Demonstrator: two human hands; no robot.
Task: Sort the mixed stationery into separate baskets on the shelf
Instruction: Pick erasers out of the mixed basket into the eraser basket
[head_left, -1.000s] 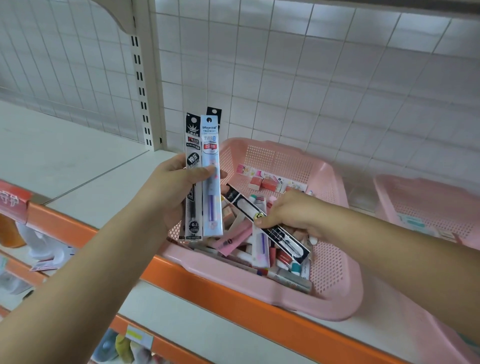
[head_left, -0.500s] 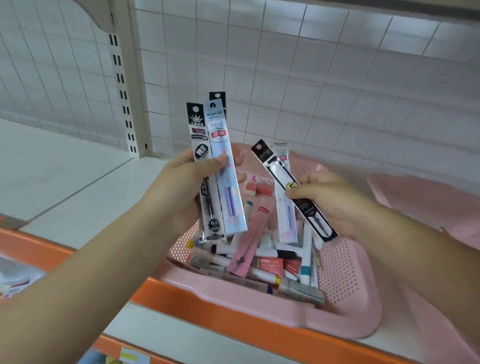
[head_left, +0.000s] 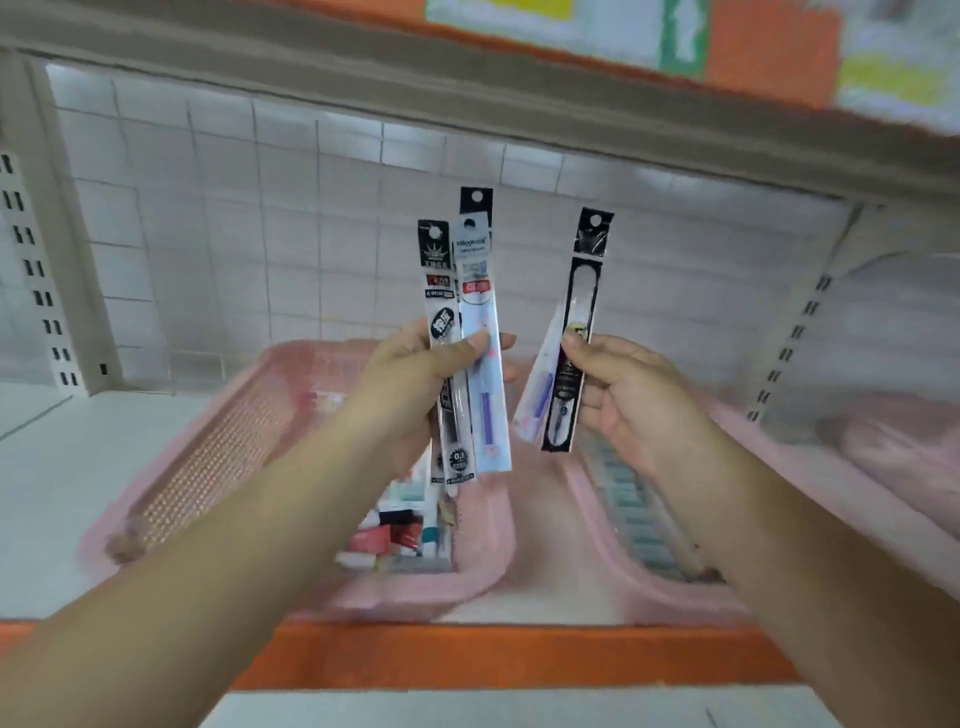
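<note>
Here, over the shelf (head_left: 57, 488), we see both hands holding refill packs upright, long axes near vertical. The left hand (head_left: 415, 379) grips three packs (head_left: 480, 291); the right hand (head_left: 628, 400) pinches two more (head_left: 584, 291) just beside them. The right basket (head_left: 670, 592) lies nearer the right hand, the mixed basket (head_left: 218, 452) under the left. We read only "0.5"; the brands blur.

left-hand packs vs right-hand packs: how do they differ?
Count: the left hand grips at least three left-hand packs; the right hand pinches two right-hand packs.
Spread: the left-hand packs lie nearly parallel; the right-hand packs splay apart toward the bottom.
Shared: both sets are long, narrow sleeves with hang holes, held roughly upright.
</note>
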